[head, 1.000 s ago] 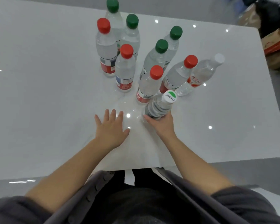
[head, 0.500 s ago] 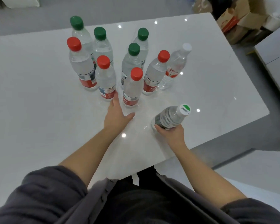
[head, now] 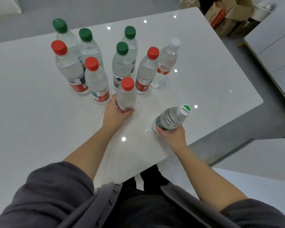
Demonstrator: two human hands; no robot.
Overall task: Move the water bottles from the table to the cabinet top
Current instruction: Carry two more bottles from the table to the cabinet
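Note:
Several clear water bottles with red, green and white caps stand in a cluster on the glossy white table (head: pixel 39 129). My left hand (head: pixel 116 111) grips the base of the nearest red-capped bottle (head: pixel 126 94) at the front of the cluster. My right hand (head: pixel 172 134) grips the lower part of a white-capped bottle with a green dot (head: pixel 172 116), tilted to the right and apart from the group near the table's front right edge. Behind the cluster's right side stands another white-capped bottle (head: pixel 167 61).
A grey cabinet top (head: pixel 276 40) runs along the right side, across a strip of grey floor. Cardboard boxes (head: pixel 227 14) are piled at the back right. A second pale surface (head: pixel 262 158) lies below the table's right corner.
My left hand moved forward off the table and took hold of the front red-capped bottle. My right hand carried the white-capped bottle to the right, away from the cluster.

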